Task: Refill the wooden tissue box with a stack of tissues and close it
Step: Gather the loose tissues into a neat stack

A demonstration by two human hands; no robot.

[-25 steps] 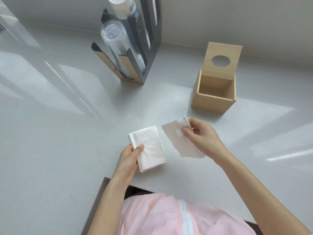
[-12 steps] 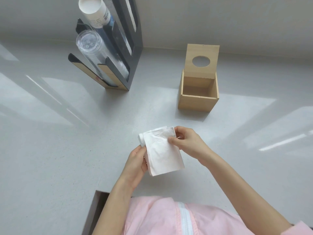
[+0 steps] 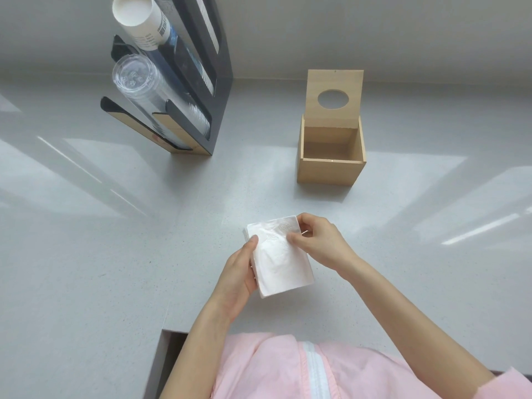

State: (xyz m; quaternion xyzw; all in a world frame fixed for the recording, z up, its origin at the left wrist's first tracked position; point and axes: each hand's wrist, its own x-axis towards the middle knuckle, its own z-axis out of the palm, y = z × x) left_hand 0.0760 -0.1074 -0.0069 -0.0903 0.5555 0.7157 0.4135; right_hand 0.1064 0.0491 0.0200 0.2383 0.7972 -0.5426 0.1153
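Observation:
A stack of white tissues point(image 3: 279, 259) is held just above the grey counter, close to my body. My left hand point(image 3: 237, 273) grips its left edge, thumb on top. My right hand point(image 3: 318, 243) pinches the stack's upper right corner between thumb and fingers. Beyond the hands stands the wooden tissue box point(image 3: 331, 169), empty inside. Its lid point(image 3: 334, 96), with a round hole, is tipped up and back against the wall.
A dark cup dispenser point(image 3: 184, 90) at the back left holds a stack of paper cups point(image 3: 142, 23) and a stack of clear plastic cups point(image 3: 135, 79). The grey counter point(image 3: 86, 254) ends at an edge near my pink garment.
One second ago my right hand held a single tissue apart from the stack. It has since laid that tissue on the stack, and both hands now hold the stack together.

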